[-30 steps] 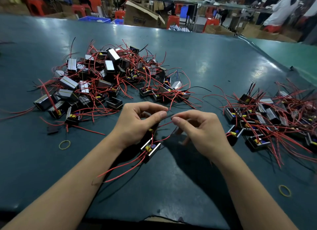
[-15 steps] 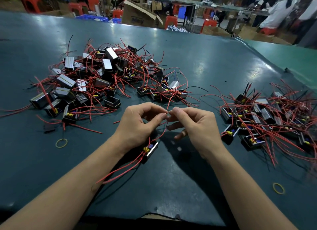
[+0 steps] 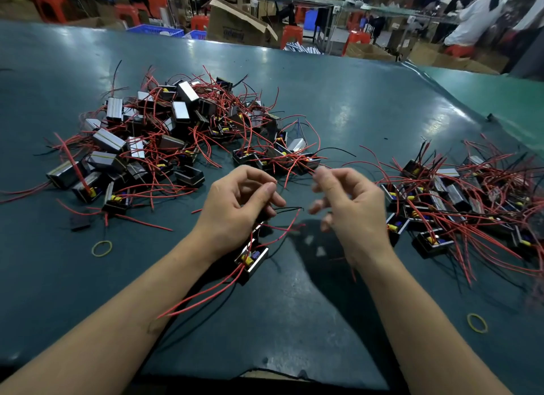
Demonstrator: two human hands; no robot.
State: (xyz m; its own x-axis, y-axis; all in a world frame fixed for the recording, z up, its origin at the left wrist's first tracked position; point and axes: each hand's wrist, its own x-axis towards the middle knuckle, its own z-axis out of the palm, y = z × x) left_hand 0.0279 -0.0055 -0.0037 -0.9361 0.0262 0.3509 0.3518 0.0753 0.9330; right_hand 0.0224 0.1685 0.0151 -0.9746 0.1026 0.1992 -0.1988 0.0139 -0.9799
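Note:
A small black box module [image 3: 252, 257] with yellow and blue parts lies on the green table [image 3: 294, 321] just under my left wrist. Its red and black wires [image 3: 284, 218] run up into my left hand [image 3: 238, 206], whose curled fingers and thumb grip them. My right hand [image 3: 347, 206] hovers a short way to the right, apart from the left hand. Its fingers are curled and blurred, and I cannot make out anything between them.
A big heap of the same modules with red wires [image 3: 164, 141] lies at the back left, and a second heap [image 3: 459, 197] at the right. Yellow rubber bands lie at the left [image 3: 102, 248] and the near right [image 3: 477, 323]. Cardboard boxes and stools stand beyond the table.
My hands were pinched together over the module's wires. Now they have drawn apart, the right hand moving right and off the wires, while the left hand keeps hold.

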